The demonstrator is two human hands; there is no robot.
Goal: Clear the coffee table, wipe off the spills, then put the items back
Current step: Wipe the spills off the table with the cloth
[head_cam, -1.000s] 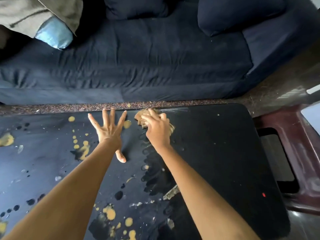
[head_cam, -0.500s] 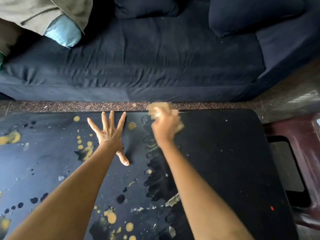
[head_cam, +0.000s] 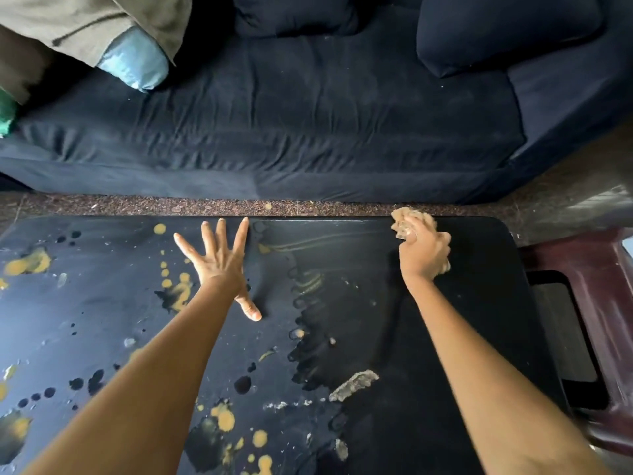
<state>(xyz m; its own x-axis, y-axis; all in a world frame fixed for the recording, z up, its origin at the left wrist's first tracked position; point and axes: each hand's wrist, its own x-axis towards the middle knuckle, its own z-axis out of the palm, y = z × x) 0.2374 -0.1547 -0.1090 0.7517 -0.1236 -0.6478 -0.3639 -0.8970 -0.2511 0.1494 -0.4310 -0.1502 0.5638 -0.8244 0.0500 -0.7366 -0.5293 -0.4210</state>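
The beige cloth [head_cam: 409,222] is bunched in the clenched fingers of the right hand [head_cam: 424,250] at the far right edge of the coffee table [head_cam: 479,303]. The remaining spills [head_cam: 178,289] — yellow and dark blotches — lie to its left, beyond the left hand [head_cam: 221,265], which is pressed flat with fingers splayed. A dark sofa [head_cam: 308,132] is seen behind — the right side looks wiped.

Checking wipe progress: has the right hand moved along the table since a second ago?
Yes. The right hand, gripping the cloth, moved right along the table's far edge, away from the planted left hand.
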